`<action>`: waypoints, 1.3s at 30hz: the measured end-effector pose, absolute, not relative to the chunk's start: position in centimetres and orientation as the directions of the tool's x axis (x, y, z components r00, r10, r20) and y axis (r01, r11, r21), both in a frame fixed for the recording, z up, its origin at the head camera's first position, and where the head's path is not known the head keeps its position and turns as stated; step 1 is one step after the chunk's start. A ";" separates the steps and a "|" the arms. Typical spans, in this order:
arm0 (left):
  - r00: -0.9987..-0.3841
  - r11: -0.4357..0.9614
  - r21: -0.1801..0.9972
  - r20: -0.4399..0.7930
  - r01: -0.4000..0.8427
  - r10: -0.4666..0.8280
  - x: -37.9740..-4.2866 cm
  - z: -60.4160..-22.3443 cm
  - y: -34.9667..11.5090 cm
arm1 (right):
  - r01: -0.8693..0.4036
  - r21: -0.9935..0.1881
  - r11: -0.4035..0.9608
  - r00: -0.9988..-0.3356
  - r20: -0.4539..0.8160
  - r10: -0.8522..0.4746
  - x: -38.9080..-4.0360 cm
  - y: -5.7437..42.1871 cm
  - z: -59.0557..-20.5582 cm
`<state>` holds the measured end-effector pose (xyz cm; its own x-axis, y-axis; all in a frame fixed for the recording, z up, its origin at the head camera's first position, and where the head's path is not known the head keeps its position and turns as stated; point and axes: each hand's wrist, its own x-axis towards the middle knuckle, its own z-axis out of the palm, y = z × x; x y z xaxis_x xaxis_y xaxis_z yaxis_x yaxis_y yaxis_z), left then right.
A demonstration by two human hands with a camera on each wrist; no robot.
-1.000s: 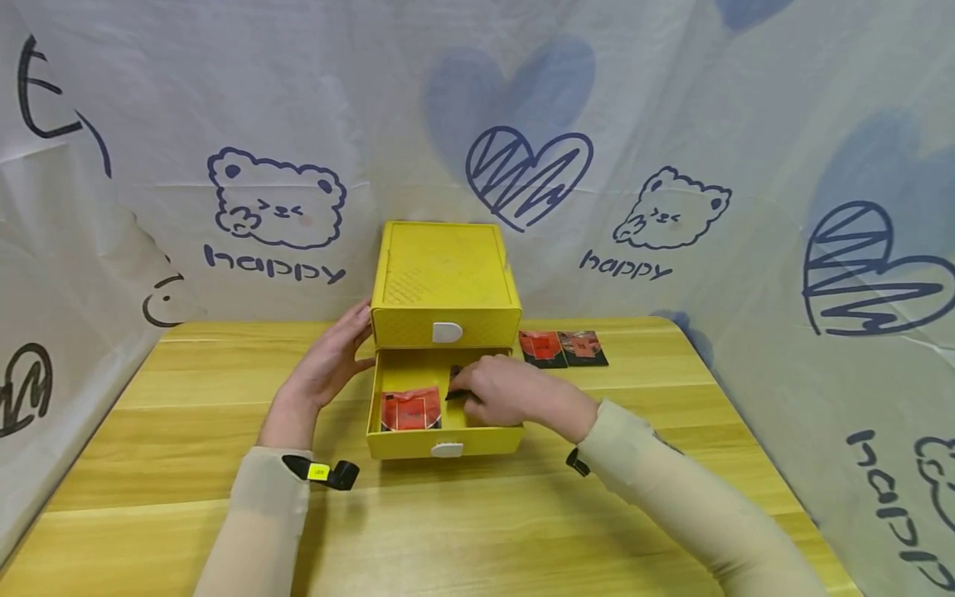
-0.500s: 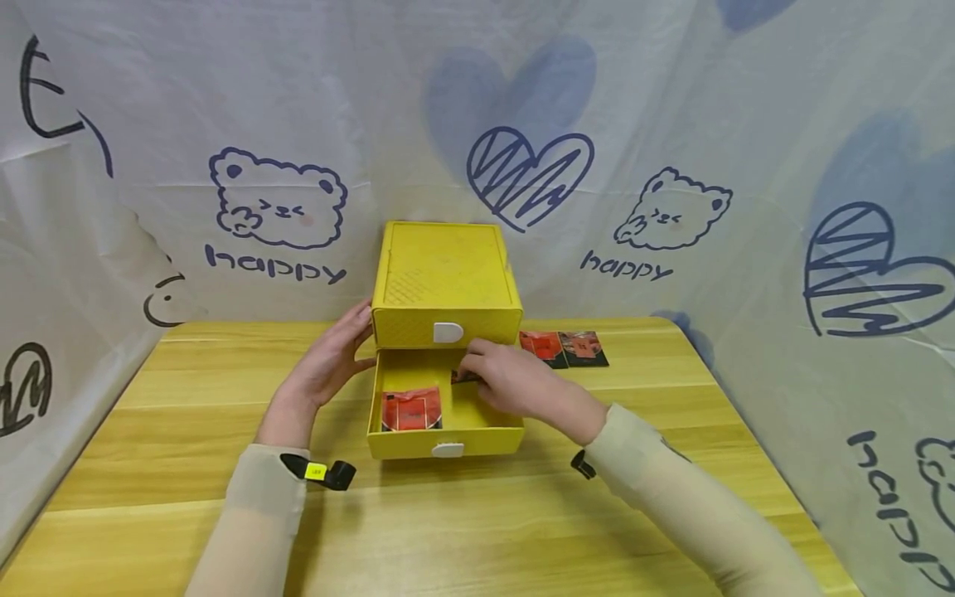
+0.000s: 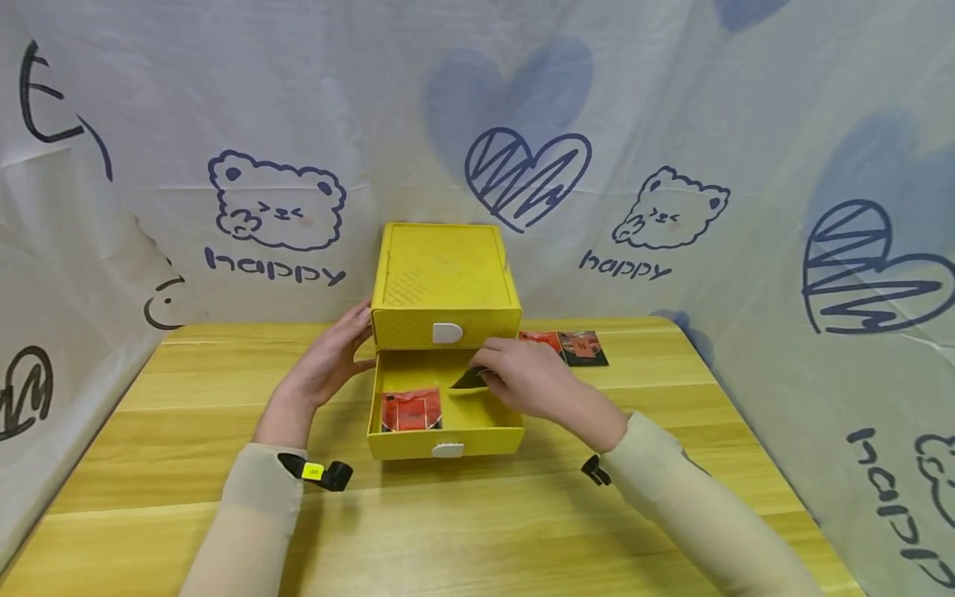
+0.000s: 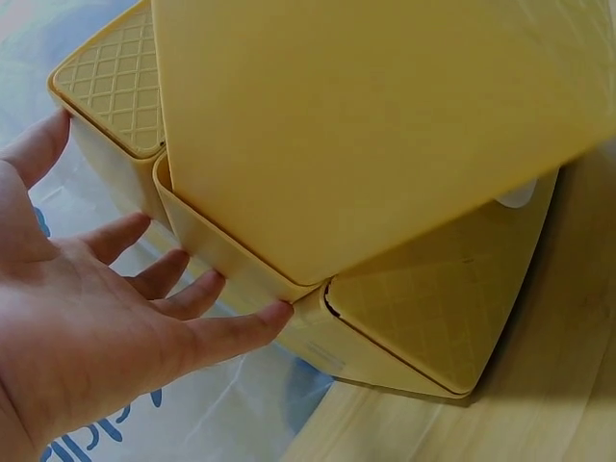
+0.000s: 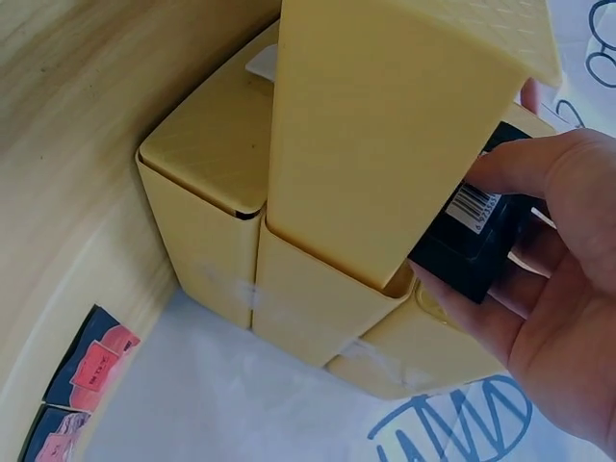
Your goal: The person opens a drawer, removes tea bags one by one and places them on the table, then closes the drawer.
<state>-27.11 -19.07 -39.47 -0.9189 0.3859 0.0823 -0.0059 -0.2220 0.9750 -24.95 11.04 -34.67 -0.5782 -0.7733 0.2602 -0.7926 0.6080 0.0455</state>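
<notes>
Head view: black packet point(image 3: 469, 380) slants lengthwise toward lower left.

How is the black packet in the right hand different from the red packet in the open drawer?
The black packet shows a black side with a barcode label, while the red packet shows a mostly red side with a thin square outline. The right hand pinches the black packet at a tilt; the red packet rests in the open drawer, with no hand on it. Both have some black on them.
</notes>
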 end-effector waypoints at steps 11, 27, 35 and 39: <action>-0.914 -0.232 0.972 0.080 -0.016 0.399 -27.1 -39.5 -19.2 | -0.813 -0.022 0.582 -0.550 0.358 -0.755 -24.2 12.3 -34.5; -0.914 -0.229 0.973 0.078 -0.016 0.399 -27.1 -39.5 -19.2 | -0.852 -0.052 0.521 -0.457 0.560 -0.691 -23.5 14.1 -34.4; -0.913 -0.221 0.975 0.075 -0.017 0.400 -27.0 -39.5 -19.1 | -0.861 -0.065 0.505 -0.407 0.683 -0.607 -23.3 14.8 -34.7; -0.915 -0.220 0.975 0.072 -0.019 0.397 -27.0 -39.5 -19.1 | -0.874 -0.070 0.481 -0.358 0.762 -0.540 -23.4 15.3 -34.9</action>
<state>-27.04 -19.07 -39.53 -0.9149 0.3971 0.0721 -0.0188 -0.2205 0.9752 -23.38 15.31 -34.90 -0.3577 -0.5400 0.7619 -0.8742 0.4805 -0.0699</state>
